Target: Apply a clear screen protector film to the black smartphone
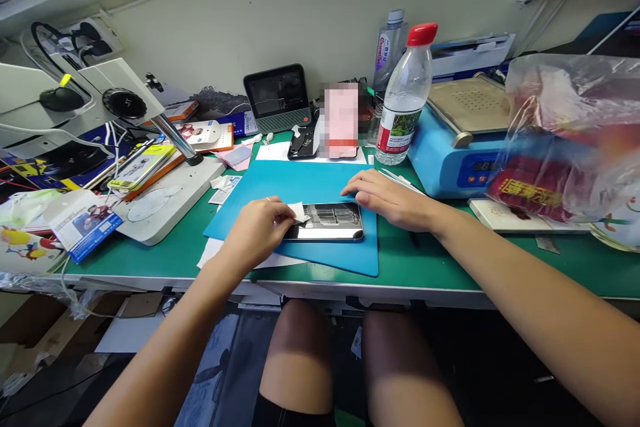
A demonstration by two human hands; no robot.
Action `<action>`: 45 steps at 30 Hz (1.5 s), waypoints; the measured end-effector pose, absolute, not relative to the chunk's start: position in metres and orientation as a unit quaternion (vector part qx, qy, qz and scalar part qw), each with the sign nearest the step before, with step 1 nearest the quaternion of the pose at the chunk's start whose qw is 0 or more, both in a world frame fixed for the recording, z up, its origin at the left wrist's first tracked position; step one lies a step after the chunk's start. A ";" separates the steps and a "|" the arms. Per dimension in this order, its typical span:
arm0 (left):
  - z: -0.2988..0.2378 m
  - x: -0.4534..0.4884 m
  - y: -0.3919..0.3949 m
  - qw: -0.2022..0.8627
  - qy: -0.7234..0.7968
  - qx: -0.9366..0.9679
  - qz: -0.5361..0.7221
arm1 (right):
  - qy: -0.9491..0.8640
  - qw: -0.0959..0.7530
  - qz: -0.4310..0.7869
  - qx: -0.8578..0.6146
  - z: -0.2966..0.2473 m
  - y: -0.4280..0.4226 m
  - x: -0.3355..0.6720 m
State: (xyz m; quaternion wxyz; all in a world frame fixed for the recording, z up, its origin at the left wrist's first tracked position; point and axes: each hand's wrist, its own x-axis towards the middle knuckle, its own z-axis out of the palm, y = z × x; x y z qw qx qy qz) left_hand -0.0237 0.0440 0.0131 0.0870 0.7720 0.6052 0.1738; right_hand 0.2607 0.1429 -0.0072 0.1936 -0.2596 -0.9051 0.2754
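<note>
A smartphone (334,217) with a glossy, reflective face lies flat and sideways on the blue mat (295,180). My left hand (261,225) is at its left end, with thumb and fingers pinched on a small white wipe (299,212) that lies against the phone's face. Part of the phone's left end is hidden behind these fingers. Beyond the phone's right end, my right hand (387,199) rests over the mat's edge, fingers stretched out toward the phone's far corner and nothing seen in them.
To the left stands a microscope base (173,203) with its post (175,140). Behind the mat are a small screen device (277,97), a dark phone part (303,142) and a red-capped bottle (405,100). A blue heating plate (450,153) and a plastic bag (570,147) occupy the right.
</note>
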 end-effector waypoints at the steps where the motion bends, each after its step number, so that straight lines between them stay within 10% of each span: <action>1: 0.009 -0.018 0.041 0.080 0.600 0.775 0.182 | -0.904 0.199 0.275 -0.260 -0.008 0.143 0.261; 45: -0.025 0.041 -0.021 -0.042 0.553 0.820 0.138 | -0.900 0.222 0.271 -0.260 -0.010 0.145 0.261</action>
